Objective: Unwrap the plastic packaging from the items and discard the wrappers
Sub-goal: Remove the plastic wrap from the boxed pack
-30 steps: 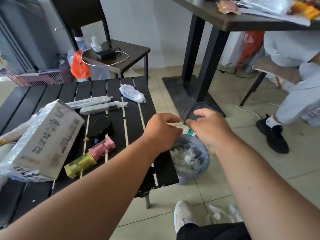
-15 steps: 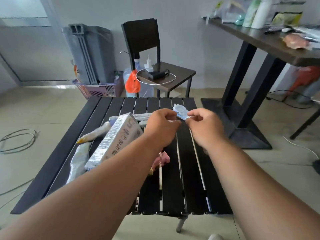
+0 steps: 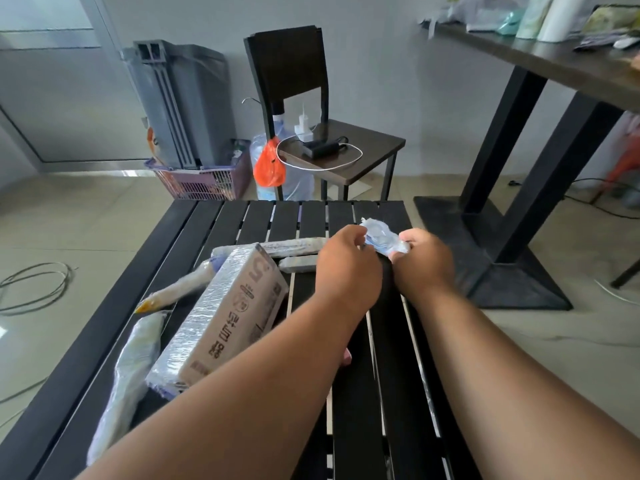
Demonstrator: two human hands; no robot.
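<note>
Left hand (image 3: pixel 346 259) and right hand (image 3: pixel 424 261) both pinched the small wrapped packet (image 3: pixel 381 237), held above the slatted table (image 3: pixel 221 223); fingers curled tight; advisable to find a film edge; peel apart steadily, avoid dropping contents.

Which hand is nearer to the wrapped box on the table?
Left. The left hand is just right of the box; the right hand is farther right, beyond it.

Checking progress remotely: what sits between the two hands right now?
In the head view, a small plastic-wrapped packet, pinched by left hand and right hand.
</note>
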